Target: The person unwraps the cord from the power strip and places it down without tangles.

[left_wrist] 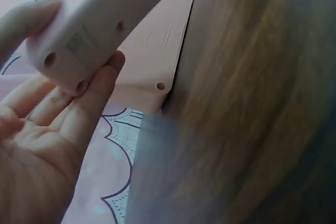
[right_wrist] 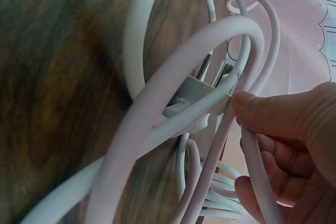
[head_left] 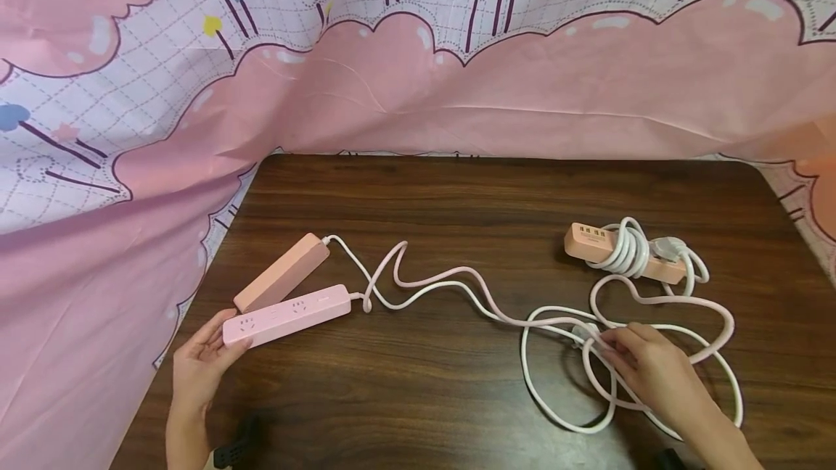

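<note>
My left hand [head_left: 199,365] grips the near end of a pink power strip [head_left: 287,315], thumb on one side and fingers on the other. In the left wrist view the strip's screw-holed underside [left_wrist: 97,51] shows, tilted up. Close beside it lies an orange-pink power strip [head_left: 281,274] with a white cord. At the right, my right hand [head_left: 660,376] pinches the pink cord [right_wrist: 258,177] between thumb and fingers. Next to those fingertips sits a pale plug [right_wrist: 194,98], its metal prongs showing among loops of white cord [right_wrist: 136,40] and pink cord. Which cord the plug ends cannot be told.
Farther back on the right lies another orange power strip [head_left: 588,241], its white cord [head_left: 630,249] wound around it. Both loose cords run across the dark wooden table [head_left: 418,383]. A pink patterned cloth [head_left: 522,114] hangs behind the table and along its left side.
</note>
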`<state>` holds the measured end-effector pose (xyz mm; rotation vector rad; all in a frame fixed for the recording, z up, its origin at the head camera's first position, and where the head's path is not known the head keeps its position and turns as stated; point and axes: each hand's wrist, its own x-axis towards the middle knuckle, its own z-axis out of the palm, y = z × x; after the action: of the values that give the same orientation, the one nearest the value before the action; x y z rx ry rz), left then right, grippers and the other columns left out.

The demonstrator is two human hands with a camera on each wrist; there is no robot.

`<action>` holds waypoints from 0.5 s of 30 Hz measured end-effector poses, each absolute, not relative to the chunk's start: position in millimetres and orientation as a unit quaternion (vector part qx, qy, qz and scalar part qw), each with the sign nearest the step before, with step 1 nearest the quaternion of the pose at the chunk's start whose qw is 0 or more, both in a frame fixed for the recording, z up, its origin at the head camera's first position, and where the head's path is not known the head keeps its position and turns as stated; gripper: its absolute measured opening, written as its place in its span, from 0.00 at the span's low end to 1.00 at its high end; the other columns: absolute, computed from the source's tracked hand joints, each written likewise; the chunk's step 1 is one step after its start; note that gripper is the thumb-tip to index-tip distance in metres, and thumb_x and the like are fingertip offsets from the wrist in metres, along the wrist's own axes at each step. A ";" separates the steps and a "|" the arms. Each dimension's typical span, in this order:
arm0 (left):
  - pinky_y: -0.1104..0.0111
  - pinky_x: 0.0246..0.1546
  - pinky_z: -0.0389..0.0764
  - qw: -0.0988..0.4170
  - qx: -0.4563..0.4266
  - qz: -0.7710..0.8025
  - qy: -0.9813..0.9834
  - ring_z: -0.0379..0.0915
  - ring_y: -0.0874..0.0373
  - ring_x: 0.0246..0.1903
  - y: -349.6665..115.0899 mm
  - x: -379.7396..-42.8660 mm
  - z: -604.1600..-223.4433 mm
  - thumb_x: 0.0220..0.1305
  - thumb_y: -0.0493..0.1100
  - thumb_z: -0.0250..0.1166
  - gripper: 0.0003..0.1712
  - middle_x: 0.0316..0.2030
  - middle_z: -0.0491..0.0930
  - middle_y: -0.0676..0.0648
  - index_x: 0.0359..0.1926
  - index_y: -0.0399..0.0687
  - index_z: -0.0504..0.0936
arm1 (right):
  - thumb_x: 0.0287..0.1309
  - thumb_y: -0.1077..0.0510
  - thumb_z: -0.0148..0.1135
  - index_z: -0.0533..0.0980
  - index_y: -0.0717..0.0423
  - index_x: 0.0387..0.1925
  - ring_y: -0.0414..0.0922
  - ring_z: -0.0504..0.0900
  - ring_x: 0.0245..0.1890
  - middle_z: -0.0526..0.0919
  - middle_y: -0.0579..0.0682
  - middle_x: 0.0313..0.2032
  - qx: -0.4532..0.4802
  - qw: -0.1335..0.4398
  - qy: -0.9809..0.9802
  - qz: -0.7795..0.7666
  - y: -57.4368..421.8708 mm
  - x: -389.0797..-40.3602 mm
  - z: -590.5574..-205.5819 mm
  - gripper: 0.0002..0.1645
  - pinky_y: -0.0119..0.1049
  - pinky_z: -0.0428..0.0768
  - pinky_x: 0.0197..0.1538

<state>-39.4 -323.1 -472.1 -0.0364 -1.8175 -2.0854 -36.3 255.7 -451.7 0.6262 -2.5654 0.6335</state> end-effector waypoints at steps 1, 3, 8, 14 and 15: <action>0.74 0.39 0.78 0.176 -0.031 -0.729 -0.661 0.78 0.60 0.45 -324.4 -38.6 -471.6 0.38 0.06 0.54 0.33 0.47 0.80 0.44 0.53 0.11 0.64 | 0.64 0.33 0.35 0.79 0.53 0.25 0.31 0.66 0.22 0.71 0.38 0.23 0.225 0.212 -0.923 0.229 255.9 -36.4 -451.9 0.36 0.21 0.64 0.22; 0.76 0.42 0.77 0.159 -0.044 -0.688 -0.707 0.77 0.64 0.46 -325.7 -37.2 -469.5 0.37 0.07 0.57 0.34 0.47 0.81 0.48 0.52 0.12 0.66 | 0.64 0.33 0.35 0.79 0.54 0.25 0.31 0.66 0.22 0.71 0.38 0.23 0.225 0.213 -0.923 0.230 256.0 -36.8 -452.8 0.36 0.21 0.64 0.22; 0.84 0.43 0.69 0.144 -0.023 -0.489 -0.860 0.72 0.74 0.41 -323.0 -33.9 -463.5 0.34 0.18 0.72 0.33 0.41 0.82 0.57 0.49 0.24 0.76 | 0.64 0.34 0.37 0.79 0.55 0.25 0.32 0.67 0.22 0.72 0.40 0.23 0.226 0.229 -0.919 0.230 254.4 -37.2 -455.9 0.35 0.22 0.65 0.22; 0.86 0.43 0.64 0.149 -0.046 -0.395 -0.905 0.68 0.77 0.39 -317.9 -35.2 -463.9 0.29 0.23 0.77 0.32 0.37 0.82 0.37 0.44 0.31 0.81 | 0.65 0.35 0.39 0.79 0.56 0.25 0.34 0.69 0.21 0.74 0.42 0.23 0.216 0.248 -0.916 0.231 251.7 -36.7 -458.5 0.35 0.22 0.67 0.23; 0.86 0.44 0.63 0.150 -0.049 -0.389 -0.908 0.68 0.77 0.39 -317.4 -35.4 -464.4 0.28 0.23 0.77 0.32 0.37 0.82 0.36 0.44 0.31 0.81 | 0.65 0.35 0.39 0.79 0.56 0.25 0.34 0.70 0.21 0.75 0.42 0.23 0.214 0.249 -0.916 0.232 251.1 -36.5 -458.6 0.35 0.21 0.68 0.23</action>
<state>-35.4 -317.4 -464.4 -0.1406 -2.6083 -1.1185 -36.5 251.1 -458.6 0.5843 -2.4941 0.6315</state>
